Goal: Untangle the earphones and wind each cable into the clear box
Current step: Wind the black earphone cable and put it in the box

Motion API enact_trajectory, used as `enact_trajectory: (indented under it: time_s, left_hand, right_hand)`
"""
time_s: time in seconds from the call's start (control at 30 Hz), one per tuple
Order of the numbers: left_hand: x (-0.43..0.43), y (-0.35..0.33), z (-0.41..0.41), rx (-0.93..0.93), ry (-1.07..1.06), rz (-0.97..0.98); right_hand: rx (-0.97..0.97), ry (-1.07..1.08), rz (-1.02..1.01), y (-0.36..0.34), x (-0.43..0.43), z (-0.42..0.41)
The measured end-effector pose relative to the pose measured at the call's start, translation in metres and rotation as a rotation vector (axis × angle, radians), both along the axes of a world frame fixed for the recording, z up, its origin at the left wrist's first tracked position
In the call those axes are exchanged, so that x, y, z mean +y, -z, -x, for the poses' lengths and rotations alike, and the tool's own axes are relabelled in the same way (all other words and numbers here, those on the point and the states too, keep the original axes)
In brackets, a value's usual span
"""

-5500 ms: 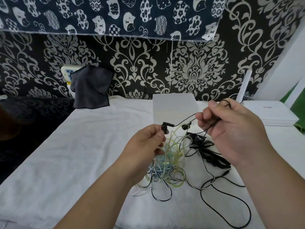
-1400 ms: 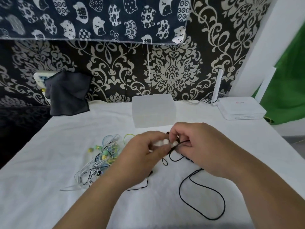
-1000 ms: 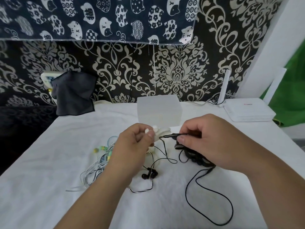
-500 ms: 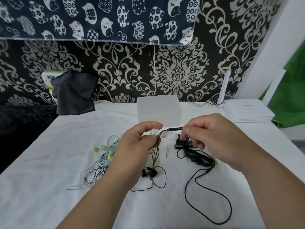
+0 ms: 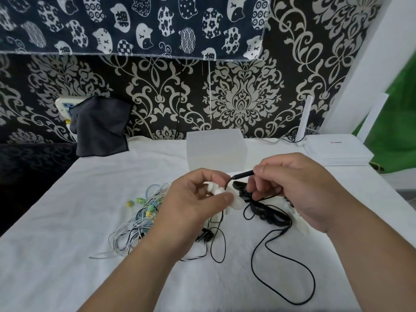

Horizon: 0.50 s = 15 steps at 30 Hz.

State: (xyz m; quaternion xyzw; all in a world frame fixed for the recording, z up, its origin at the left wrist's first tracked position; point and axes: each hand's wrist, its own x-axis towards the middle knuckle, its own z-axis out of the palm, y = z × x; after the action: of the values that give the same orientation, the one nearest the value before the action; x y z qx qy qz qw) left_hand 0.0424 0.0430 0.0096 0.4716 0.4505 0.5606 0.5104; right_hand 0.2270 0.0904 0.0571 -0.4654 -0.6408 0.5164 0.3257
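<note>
Black cable [image 5: 281, 262]: right hand [image 5: 299, 190] pinches its plug end [image 5: 243, 175], left hand [image 5: 193, 206] pinches a white piece [image 5: 215, 189], centre frame. I'd thread the plug back through the loops slackly; no yanking.

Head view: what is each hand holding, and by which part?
Right hand pinches the black cable at its plug end; left hand pinches a small white piece.

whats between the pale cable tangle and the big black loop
In the head view, black earbuds and the forearm of the left hand lie there.
</note>
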Motion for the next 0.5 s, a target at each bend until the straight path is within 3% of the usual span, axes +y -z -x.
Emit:
enact_trajectory:
  time_s: [0.27,0.4,0.5]
  left_hand:
    - [-0.004,-0.003,-0.003,0.208,-0.045,-0.007]
    - [-0.003,-0.004,-0.002,0.427,-0.133,-0.078]
    - [-0.001,-0.005,0.000,0.465,-0.152,-0.112]
  right_hand:
    - [-0.190,0.237,-0.030,0.013,0.010,-0.007]
    - [-0.250,0.234,0.006,0.014,0.012,-0.011]
    - [-0.304,0.219,0.064,0.015,0.013,-0.015]
